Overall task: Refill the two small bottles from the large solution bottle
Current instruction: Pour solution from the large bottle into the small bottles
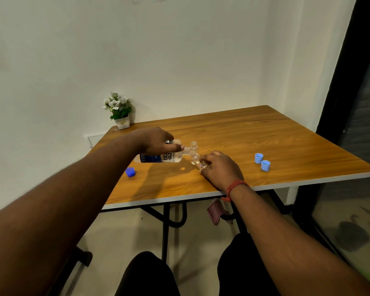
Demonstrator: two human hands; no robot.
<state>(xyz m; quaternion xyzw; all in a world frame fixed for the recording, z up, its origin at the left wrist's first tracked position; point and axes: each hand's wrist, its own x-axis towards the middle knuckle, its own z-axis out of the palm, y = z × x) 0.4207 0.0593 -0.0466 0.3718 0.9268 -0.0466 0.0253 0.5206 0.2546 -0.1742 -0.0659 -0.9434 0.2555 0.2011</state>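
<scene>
Over wooden table [233, 133], large solution bottle [160, 158] tipped sideways, uncapped, white-and-blue label

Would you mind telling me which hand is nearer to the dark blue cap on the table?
Left. The left hand holds the large bottle just above and beyond the dark blue cap; the right hand is farther off to its right.

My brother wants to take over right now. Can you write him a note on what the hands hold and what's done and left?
Left hand holds the large solution bottle tipped sideways, neck at the small bottle tilted in the right hand.
Second small bottle stands uncapped behind them; its fill level is unclear.
Two light blue caps lie to the right, dark blue cap to the left.
Left: finish pouring, fill the other if needed, recap all.
</scene>
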